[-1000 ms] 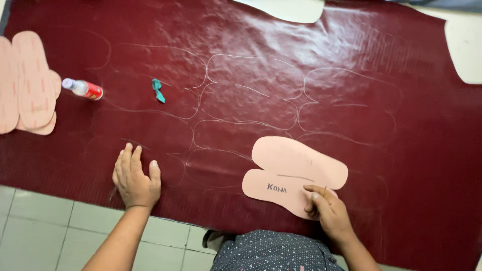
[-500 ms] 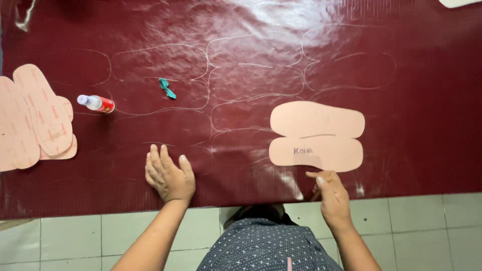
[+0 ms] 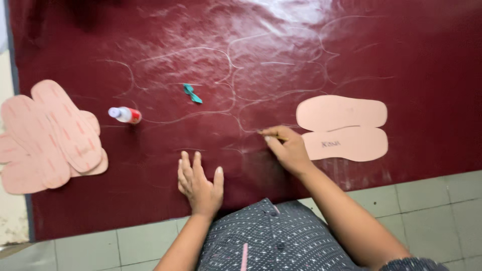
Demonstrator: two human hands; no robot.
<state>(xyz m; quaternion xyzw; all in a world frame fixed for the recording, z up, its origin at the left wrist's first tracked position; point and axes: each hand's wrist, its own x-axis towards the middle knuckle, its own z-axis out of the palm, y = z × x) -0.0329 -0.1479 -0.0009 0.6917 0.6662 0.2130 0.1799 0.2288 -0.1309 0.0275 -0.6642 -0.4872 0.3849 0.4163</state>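
Observation:
A dark red leather sheet (image 3: 251,50) lies spread on the floor, marked with pale traced sole outlines. My left hand (image 3: 200,183) rests flat on the sheet near its front edge, fingers apart. My right hand (image 3: 287,148) pinches a thin pencil (image 3: 273,135) whose tip touches the sheet at a traced line. Two pink sole templates (image 3: 344,126) lie side by side just right of that hand.
A stack of pink sole templates (image 3: 47,135) sits at the sheet's left edge. A small white bottle with a red label (image 3: 125,115) lies on its side beside them. A small teal scrap (image 3: 192,94) lies mid-sheet. Grey floor tiles (image 3: 442,200) border the front.
My right hand has left the lower template's edge and moved left onto the bare sheet with the pencil. The view has shifted; my left hand stays flat on the sheet.

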